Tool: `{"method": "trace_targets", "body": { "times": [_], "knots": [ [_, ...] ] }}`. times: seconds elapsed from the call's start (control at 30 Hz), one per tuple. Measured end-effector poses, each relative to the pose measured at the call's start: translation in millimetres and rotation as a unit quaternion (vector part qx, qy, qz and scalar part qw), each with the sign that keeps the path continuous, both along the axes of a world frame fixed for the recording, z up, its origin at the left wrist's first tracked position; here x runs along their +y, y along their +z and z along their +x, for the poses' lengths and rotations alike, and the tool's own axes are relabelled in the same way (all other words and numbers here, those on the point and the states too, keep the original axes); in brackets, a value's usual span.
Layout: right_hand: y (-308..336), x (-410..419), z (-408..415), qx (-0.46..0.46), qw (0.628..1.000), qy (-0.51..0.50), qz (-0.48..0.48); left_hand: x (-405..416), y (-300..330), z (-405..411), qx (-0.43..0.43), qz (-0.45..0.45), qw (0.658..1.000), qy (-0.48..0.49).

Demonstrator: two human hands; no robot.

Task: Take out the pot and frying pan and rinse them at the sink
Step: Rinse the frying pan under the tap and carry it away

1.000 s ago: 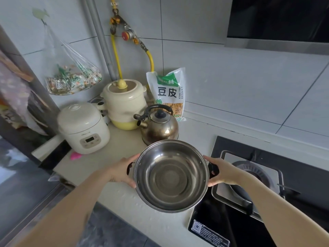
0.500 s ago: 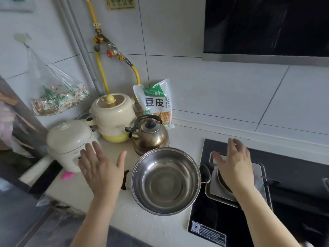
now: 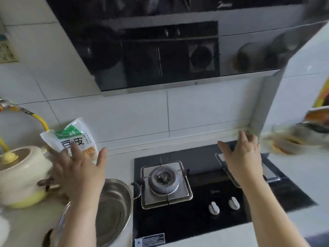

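Bright, even daylight, soft shadows, glossy hood (image 3: pixel 160 50) mirroring the hob (image 3: pixel 204 189), motion blur at right edge, wide-angle bending at borders

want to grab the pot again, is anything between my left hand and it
Nothing visible does. The left hand hangs open right over the pot on the counter, its forearm crossing the rim; the pot looks empty.
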State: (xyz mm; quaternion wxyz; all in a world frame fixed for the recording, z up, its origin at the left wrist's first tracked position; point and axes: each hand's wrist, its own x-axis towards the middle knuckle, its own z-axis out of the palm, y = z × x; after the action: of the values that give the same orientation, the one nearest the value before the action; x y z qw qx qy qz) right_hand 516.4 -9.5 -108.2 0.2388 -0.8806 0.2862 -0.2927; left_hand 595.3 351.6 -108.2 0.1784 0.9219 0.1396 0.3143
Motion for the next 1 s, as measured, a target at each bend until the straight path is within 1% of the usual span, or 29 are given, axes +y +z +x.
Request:
{"method": "trace_targets", "body": {
  "times": [0.07, 0.13, 0.2, 0.27, 0.37, 0.57, 0.7, 0.83, 1.0],
  "knots": [
    [6, -42, -34, -0.002, 0.999, -0.04, 0.014, -48, 6, -3, 0.022, 0.021, 0.998, -0.048],
    [9, -84, -73, -0.011, 0.997, -0.076, 0.024, -104, 12, -16, 0.031, -0.005, 0.994, -0.106],
    [10, -125, -115, -0.028, 0.993, -0.11, 0.013, -160, 18, -36, 0.016, -0.016, 0.987, -0.161],
    [12, -166, -160, -0.019, 0.988, -0.154, 0.0, -215, 16, -55, 0.014, -0.031, 0.978, -0.205],
    [16, -227, -230, 0.007, 0.976, -0.216, -0.003, -298, 15, -89, 0.025, -0.054, 0.964, -0.26],
    [18, -339, -366, 0.002, 0.947, -0.32, -0.024, -451, 8, -160, 0.022, -0.03, 0.935, -0.353],
    [15, -394, -450, 0.006, 0.92, -0.39, -0.025, -556, 10, -210, 0.023, -0.032, 0.902, -0.431],
    [11, -440, -527, 0.005, 0.888, -0.459, -0.03, -661, 12, -260, 0.001, -0.001, 0.857, -0.516],
    [1, -498, -610, 0.026, 0.839, -0.542, -0.03, -789, 10, -325, -0.019, 0.01, 0.801, -0.598]
  ]
}}
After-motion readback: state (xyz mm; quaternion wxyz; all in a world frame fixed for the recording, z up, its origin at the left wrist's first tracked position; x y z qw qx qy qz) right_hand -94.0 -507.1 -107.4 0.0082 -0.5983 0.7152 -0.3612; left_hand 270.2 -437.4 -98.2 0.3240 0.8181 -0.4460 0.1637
